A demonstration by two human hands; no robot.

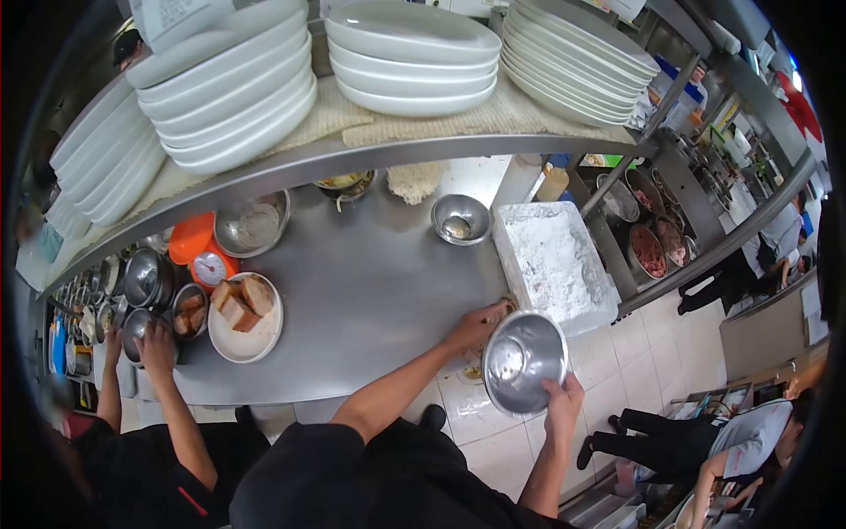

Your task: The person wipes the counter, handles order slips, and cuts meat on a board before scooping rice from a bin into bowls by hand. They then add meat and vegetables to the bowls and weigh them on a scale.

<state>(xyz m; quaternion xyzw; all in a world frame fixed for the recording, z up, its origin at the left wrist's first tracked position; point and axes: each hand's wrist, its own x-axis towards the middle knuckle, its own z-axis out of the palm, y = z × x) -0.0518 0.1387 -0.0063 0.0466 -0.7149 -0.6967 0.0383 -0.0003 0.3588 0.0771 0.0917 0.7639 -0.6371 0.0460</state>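
My right hand [564,404] grips the rim of a shiny metal mixing bowl [526,361], tilted so its inside faces me, beyond the counter's edge. My left hand [480,324] is at the counter's right edge, just left of the bowl. Its fingers are closed around small brownish bits that I cannot make out, partly hidden by the bowl. Close beyond both hands stands a white foam box [555,256] filled with white powder like flour. A smaller metal bowl [461,219] with a little yellowish stuff in it sits on the counter behind my left hand.
On the steel counter [370,291] are a white plate with brown meat blocks [247,309], an orange scale [210,264] and a bowl of pale batter [256,222]. A co-worker's hands [157,353] touch metal bowls at left. Plate stacks [414,57] stand on the overhead shelf.
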